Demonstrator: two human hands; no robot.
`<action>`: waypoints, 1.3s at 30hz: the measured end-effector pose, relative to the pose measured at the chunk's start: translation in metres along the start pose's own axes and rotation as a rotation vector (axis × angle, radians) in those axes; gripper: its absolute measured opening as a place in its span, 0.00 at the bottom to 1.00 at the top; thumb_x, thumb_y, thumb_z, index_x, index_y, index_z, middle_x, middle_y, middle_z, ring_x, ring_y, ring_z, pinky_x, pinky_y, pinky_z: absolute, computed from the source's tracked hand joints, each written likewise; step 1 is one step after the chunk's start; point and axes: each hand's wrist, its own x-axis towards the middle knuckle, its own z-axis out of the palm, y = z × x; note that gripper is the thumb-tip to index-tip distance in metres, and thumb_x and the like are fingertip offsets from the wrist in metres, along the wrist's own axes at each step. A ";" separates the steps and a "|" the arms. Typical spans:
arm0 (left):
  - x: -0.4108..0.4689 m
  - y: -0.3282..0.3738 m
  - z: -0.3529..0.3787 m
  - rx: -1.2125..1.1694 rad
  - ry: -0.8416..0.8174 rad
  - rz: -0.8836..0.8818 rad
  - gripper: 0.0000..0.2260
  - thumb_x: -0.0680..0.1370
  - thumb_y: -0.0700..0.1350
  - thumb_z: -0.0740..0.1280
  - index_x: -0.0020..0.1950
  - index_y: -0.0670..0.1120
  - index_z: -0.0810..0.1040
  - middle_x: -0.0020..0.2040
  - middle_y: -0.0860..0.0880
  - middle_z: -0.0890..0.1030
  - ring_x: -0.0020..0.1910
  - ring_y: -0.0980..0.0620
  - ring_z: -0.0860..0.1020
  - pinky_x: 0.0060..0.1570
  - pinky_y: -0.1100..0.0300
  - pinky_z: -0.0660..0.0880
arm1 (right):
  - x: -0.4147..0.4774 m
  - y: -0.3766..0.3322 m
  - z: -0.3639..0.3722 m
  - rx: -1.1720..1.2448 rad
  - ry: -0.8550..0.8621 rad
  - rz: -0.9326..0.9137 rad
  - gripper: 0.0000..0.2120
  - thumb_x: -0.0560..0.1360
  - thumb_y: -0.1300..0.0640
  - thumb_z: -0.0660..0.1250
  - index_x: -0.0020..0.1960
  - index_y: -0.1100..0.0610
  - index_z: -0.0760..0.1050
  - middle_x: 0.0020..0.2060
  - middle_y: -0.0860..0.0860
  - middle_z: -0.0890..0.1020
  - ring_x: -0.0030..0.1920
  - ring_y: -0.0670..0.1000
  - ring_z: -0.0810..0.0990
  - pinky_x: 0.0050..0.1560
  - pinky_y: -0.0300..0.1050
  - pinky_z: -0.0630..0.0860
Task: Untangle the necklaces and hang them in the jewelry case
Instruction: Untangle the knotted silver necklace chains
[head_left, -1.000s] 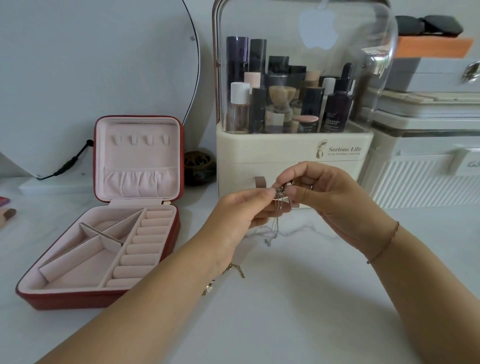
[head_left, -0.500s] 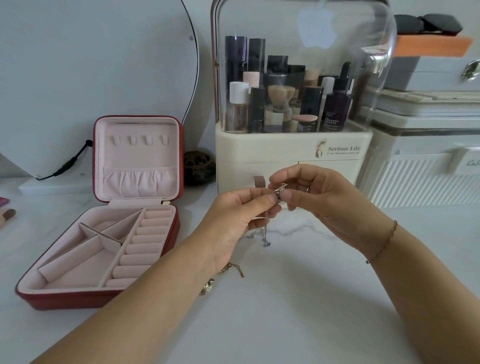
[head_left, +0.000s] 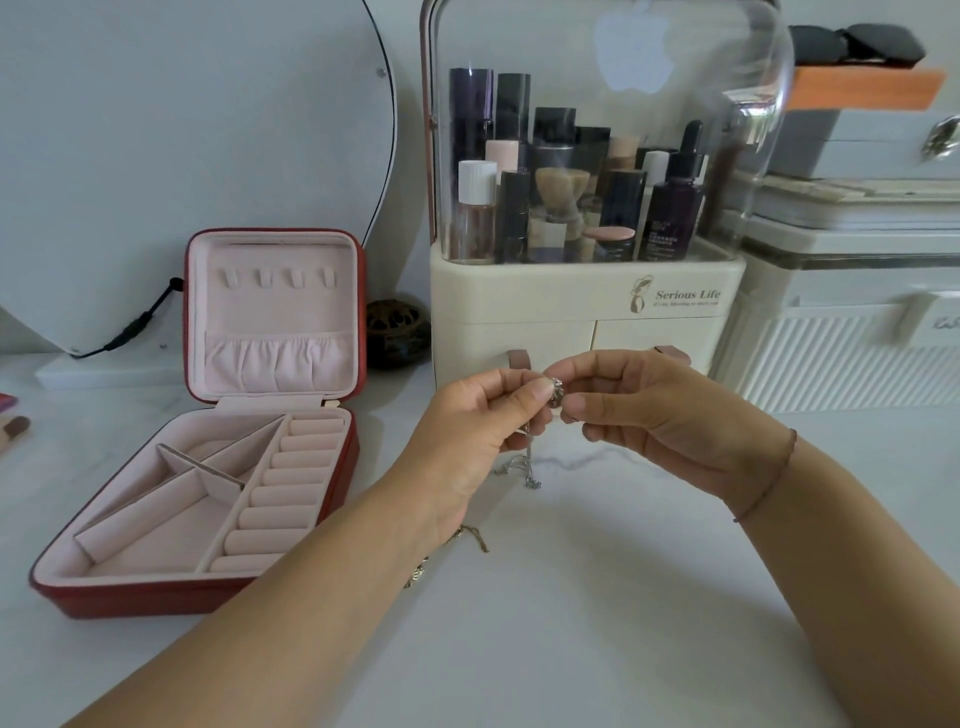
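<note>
A thin silver necklace (head_left: 529, 467) hangs in a small tangle between my hands, its lower end touching the white tabletop. My left hand (head_left: 478, 421) and my right hand (head_left: 644, 410) both pinch its silver pendant (head_left: 556, 391) at the fingertips, in front of the cosmetics organiser. A gold necklace (head_left: 470, 538) lies on the table, mostly hidden under my left wrist. The red jewelry case (head_left: 197, 597) stands open at the left, its pink lid upright with several small hooks (head_left: 278, 278) and a gathered pocket; the hooks are bare.
A cream cosmetics organiser (head_left: 582, 317) with a clear dome stands right behind my hands. White storage boxes (head_left: 841, 353) sit at the right. A round mirror (head_left: 182, 130) with a black cable leans at the back left, and a small dark jar (head_left: 397, 332) sits beside the case.
Both hands have lowered slightly and drawn a little apart at the pendant. The hanging chain has bunched shorter and its end now rests on the table.
</note>
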 end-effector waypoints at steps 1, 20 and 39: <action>0.000 0.000 0.000 0.001 -0.003 0.002 0.06 0.77 0.46 0.66 0.41 0.46 0.79 0.30 0.54 0.76 0.32 0.58 0.73 0.41 0.64 0.71 | 0.000 0.000 0.000 0.014 -0.003 0.009 0.15 0.65 0.63 0.69 0.52 0.61 0.79 0.38 0.53 0.81 0.38 0.45 0.78 0.40 0.35 0.74; 0.002 -0.003 -0.002 -0.040 -0.088 -0.026 0.13 0.76 0.51 0.64 0.43 0.42 0.78 0.31 0.52 0.73 0.31 0.55 0.70 0.38 0.63 0.71 | -0.002 -0.004 0.002 0.323 -0.082 0.121 0.03 0.74 0.63 0.64 0.47 0.62 0.75 0.38 0.55 0.78 0.33 0.46 0.74 0.32 0.35 0.73; -0.002 0.003 -0.001 0.131 0.033 -0.122 0.13 0.74 0.54 0.68 0.32 0.50 0.76 0.31 0.54 0.73 0.33 0.56 0.69 0.37 0.62 0.65 | 0.005 0.002 -0.002 0.196 0.193 -0.240 0.05 0.68 0.64 0.67 0.44 0.58 0.77 0.34 0.51 0.77 0.35 0.46 0.75 0.34 0.36 0.74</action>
